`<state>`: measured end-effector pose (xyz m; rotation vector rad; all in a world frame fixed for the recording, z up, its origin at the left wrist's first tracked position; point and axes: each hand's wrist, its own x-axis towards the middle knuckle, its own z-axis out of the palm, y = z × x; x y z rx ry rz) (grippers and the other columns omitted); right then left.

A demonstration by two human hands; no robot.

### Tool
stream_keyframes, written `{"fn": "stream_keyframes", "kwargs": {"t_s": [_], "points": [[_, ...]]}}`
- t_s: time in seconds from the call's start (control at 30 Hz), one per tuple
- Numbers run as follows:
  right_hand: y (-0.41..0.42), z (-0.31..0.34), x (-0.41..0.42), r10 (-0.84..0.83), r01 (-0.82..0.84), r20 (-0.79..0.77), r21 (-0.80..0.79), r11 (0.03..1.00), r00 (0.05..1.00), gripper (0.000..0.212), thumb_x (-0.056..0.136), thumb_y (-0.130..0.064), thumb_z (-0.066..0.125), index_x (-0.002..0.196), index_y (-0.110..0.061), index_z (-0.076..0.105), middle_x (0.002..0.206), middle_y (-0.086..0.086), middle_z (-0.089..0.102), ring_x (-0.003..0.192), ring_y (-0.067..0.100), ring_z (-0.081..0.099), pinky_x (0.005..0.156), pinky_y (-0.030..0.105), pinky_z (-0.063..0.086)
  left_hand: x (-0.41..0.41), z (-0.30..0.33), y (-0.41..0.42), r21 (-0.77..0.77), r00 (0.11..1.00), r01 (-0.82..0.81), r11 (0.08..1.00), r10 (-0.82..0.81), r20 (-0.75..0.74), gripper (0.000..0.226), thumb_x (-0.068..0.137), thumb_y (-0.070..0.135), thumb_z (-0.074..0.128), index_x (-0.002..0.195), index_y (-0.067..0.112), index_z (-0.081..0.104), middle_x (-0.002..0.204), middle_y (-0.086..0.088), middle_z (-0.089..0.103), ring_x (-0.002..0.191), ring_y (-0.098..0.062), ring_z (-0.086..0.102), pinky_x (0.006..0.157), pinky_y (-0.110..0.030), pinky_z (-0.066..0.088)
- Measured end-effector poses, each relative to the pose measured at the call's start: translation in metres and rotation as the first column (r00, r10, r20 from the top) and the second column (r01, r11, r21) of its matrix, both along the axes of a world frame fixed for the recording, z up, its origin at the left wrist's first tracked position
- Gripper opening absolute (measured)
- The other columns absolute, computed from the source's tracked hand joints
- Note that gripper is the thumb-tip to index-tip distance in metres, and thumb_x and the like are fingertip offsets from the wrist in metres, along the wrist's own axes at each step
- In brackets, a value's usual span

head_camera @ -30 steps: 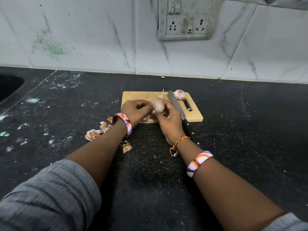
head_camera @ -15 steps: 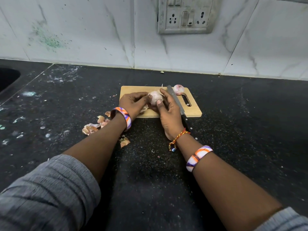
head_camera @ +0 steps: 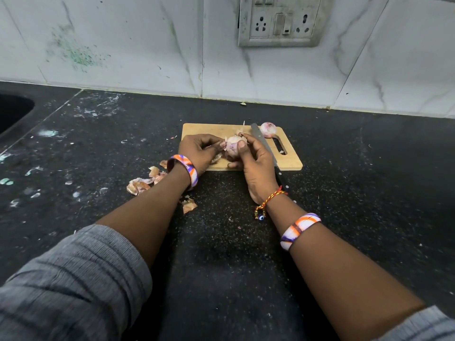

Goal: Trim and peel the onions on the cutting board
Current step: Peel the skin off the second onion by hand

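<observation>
Onion [head_camera: 232, 149] gripped by right hand [head_camera: 256, 163]; left hand [head_camera: 199, 153] pinches skin at its nine o'clock.

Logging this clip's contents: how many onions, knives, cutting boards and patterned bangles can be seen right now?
Onions: 2, one held in both hands, one resting at the board's far edge
Knives: 1
Cutting boards: 1
Patterned bangles: 2, left wrist, right forearm
Total: 6
</observation>
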<state>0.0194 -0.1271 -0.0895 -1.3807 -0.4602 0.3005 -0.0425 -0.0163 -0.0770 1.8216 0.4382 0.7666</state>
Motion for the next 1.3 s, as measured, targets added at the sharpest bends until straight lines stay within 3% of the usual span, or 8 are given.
{"fn": "stream_keyframes", "kwargs": {"t_s": [0.13,0.3,0.47,0.63,0.8,0.97,1.13,1.3], "points": [[0.0011,0.0001,-0.0025,-0.019,0.019,-0.014,-0.012,1.000,1.000,0.036,0.096,-0.016,0.044,0.130,-0.006,0.048,0.100,0.012,0.062,0.049,0.003,0.058,0.045,0.015,0.049,-0.0002,0.0008,-0.0013,-0.023,1.000,-0.005,1.000,0.004,-0.022,0.019,0.083,0.008,0.062,0.100,0.001,0.068,0.093,-0.003,0.066,0.076,-0.007,0.058,0.064,-0.004,0.047],[0.0004,0.0027,-0.0048,0.007,-0.007,-0.020,0.002,1.000,1.000,0.035,0.095,-0.013,0.046,0.129,-0.006,0.048,0.121,0.021,0.058,0.074,0.011,0.062,0.051,0.015,0.053,-0.0015,0.0026,-0.0009,-0.126,0.999,0.023,0.992,-0.026,-0.024,0.014,0.074,0.022,0.073,0.085,0.014,0.070,0.086,-0.004,0.069,0.083,-0.016,0.063,0.077,-0.028,0.053],[0.0013,0.0031,-0.0049,0.006,-0.006,-0.027,0.007,1.000,1.000,0.033,0.094,-0.010,0.048,0.126,0.000,0.048,0.118,0.024,0.058,0.072,0.008,0.063,0.051,0.015,0.053,-0.0027,0.0027,-0.0025,-0.127,1.000,0.008,0.992,-0.011,-0.028,0.023,0.072,0.015,0.075,0.094,0.008,0.070,0.084,0.000,0.067,0.074,-0.008,0.060,0.073,-0.023,0.052],[0.0019,0.0042,-0.0061,0.000,0.000,-0.020,0.002,1.000,1.000,0.032,0.095,-0.010,0.046,0.127,-0.006,0.047,0.118,0.019,0.059,0.059,0.008,0.064,0.051,0.016,0.054,-0.0047,0.0027,0.0002,-0.072,1.000,-0.017,0.997,0.017,-0.004,0.008,0.078,0.010,0.069,0.084,0.015,0.070,0.079,0.000,0.066,0.067,-0.004,0.058,0.069,-0.019,0.050],[-0.0007,0.0063,-0.0089,0.044,-0.044,0.074,0.005,0.999,0.996,0.029,0.097,-0.008,0.039,0.123,-0.016,0.050,0.116,0.006,0.055,0.081,0.016,0.062,0.053,0.016,0.055,-0.0054,0.0028,0.0000,-0.089,1.000,-0.024,0.996,0.026,0.019,0.013,0.079,0.009,0.067,0.090,0.014,0.068,0.077,0.004,0.064,0.065,-0.001,0.056,0.059,-0.005,0.047],[-0.0005,0.0064,-0.0095,0.061,-0.059,0.086,-0.030,0.998,0.994,0.024,0.099,-0.011,0.035,0.115,-0.014,0.054,0.117,0.022,0.054,0.060,0.005,0.060,0.052,0.015,0.053,-0.0026,0.0020,-0.0005,-0.092,0.998,-0.064,0.994,0.063,-0.019,0.004,0.080,0.010,0.065,0.077,0.012,0.067,0.065,0.006,0.061,0.064,-0.009,0.055,0.062,-0.019,0.047],[0.0002,0.0041,-0.0074,0.047,-0.045,0.066,-0.026,0.999,0.997,0.024,0.100,-0.013,0.032,0.108,-0.018,0.054,0.115,0.030,0.055,0.047,0.002,0.056,0.047,0.014,0.050,0.0010,0.0001,0.0021,-0.045,0.991,-0.102,0.994,0.098,-0.086,0.010,0.078,0.011,0.066,0.069,0.012,0.063,0.058,0.005,0.055,0.053,-0.008,0.046,0.046,-0.010,0.038],[-0.0009,0.0072,-0.0063,0.036,-0.025,-0.073,0.139,0.990,0.997,0.028,0.100,-0.011,0.030,0.123,-0.004,0.045,0.092,0.006,0.056,0.051,0.003,0.057,0.046,0.016,0.051,0.0023,0.0013,0.0031,-0.043,0.983,-0.138,0.989,0.132,-0.129,0.026,0.077,0.010,0.065,0.056,0.021,0.054,0.058,0.005,0.053,0.054,-0.008,0.046,0.052,-0.019,0.040]]}}
